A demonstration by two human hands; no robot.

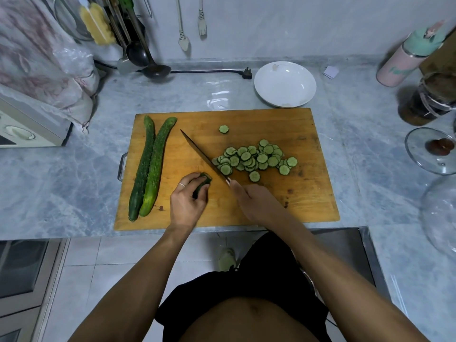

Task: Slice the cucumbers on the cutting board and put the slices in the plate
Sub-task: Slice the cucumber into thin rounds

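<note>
Green cucumber stub (203,183) gripped in left hand (187,201); right hand (251,198) grips knife (203,156) just beside.

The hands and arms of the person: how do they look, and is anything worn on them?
Both arms are bare to the top of the view, with no sleeves, gloves, watch or bracelet showing. The left hand wears one thin, pale ring on a finger. The right hand shows no ring or other item.
</note>
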